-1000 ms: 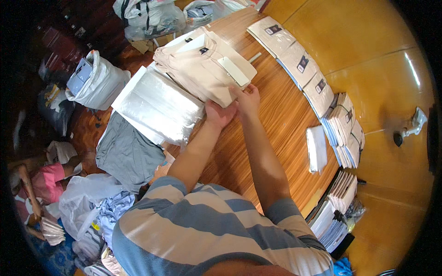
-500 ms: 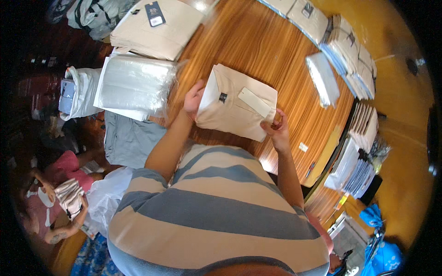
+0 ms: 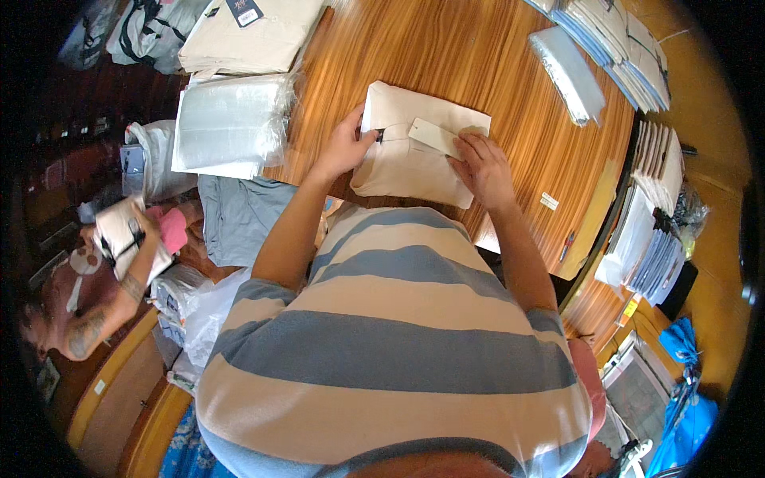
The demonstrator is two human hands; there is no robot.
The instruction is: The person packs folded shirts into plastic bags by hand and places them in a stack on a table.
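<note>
A folded beige garment (image 3: 414,171) lies on the wooden table in front of me, with a small black label (image 3: 380,135) near its left edge. A blank cream hang tag (image 3: 431,137) rests across its top, joined to the label side by a thin string. My left hand (image 3: 347,145) grips the garment's left edge, thumb on top beside the label and the other fingers mostly hidden. At the tag's right end, my right hand (image 3: 484,169) is closed with bent fingers over the tag and the thumb close to the garment.
Left of the garment lie clear plastic bags (image 3: 231,123) and, beyond them, stacked beige garments (image 3: 255,36). Grey cloth (image 3: 243,219) hangs nearby. On the right are a plastic-wrapped pack (image 3: 567,76) and tied bundles (image 3: 617,40). At far left, a person (image 3: 103,303) holds a beige bundle.
My right hand has moved from the garment's right edge onto the tag. My left thumb has come over the garment's left edge. The person at left has raised their bundle.
</note>
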